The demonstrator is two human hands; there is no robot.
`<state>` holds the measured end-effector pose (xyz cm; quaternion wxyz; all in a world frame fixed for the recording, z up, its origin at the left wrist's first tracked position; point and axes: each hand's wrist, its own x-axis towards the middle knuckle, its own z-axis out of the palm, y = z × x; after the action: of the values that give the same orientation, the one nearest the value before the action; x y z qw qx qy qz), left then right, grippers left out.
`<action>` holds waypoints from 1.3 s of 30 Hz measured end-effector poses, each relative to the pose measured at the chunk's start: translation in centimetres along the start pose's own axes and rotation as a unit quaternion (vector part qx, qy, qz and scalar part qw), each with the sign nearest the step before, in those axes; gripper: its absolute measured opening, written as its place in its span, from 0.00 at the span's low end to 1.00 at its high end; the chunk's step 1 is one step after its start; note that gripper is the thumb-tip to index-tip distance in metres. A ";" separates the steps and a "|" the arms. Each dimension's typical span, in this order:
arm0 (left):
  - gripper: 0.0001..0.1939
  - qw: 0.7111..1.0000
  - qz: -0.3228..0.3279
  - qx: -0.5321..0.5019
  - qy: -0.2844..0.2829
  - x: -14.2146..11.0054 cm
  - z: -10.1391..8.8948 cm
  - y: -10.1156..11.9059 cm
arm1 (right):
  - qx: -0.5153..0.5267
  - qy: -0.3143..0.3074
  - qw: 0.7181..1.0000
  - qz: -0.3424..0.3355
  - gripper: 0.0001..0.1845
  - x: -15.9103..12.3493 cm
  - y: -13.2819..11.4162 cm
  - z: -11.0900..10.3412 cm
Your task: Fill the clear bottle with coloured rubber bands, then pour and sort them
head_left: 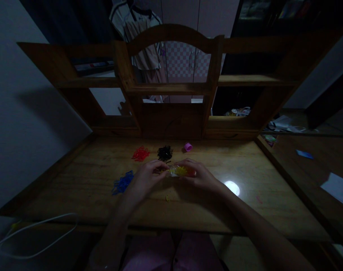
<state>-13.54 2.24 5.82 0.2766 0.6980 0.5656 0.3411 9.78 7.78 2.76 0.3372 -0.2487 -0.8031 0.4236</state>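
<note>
My left hand (147,176) and my right hand (200,175) meet above the middle of the wooden desk (245,210). Between them lies a small clear container (179,171) with yellow pieces inside. The right hand is wrapped round one end of it. The left hand's fingers pinch at its other end. One yellow piece (167,197) lies on the desk just below the hands. The light is dim and small details are hard to make out.
A red pile (140,153), a black pile (164,153) and a blue pile (122,183) of small pieces lie on the desk. A pink cap (188,146) sits by the wooden hutch (171,113). A white cable (33,235) hangs at the front left.
</note>
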 end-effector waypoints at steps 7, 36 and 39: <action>0.08 0.994 -0.043 -0.082 0.059 -0.1 0.3 1.2 | 0.008 -0.002 1.000 0.001 0.24 0.2 0.2 0.0; 0.05 0.983 -0.015 0.169 -0.065 -2.9 1.4 -3.6 | 0.176 0.049 0.980 0.084 0.27 0.5 1.1 -0.8; 0.05 0.980 -0.006 0.123 -0.154 -3.4 0.9 -1.4 | 0.180 0.050 0.979 0.085 0.27 0.5 1.2 -0.9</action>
<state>-14.08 -0.74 3.58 0.2742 0.7679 0.5577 0.1554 10.22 9.21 2.26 0.3788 -0.2724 -0.6718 0.5754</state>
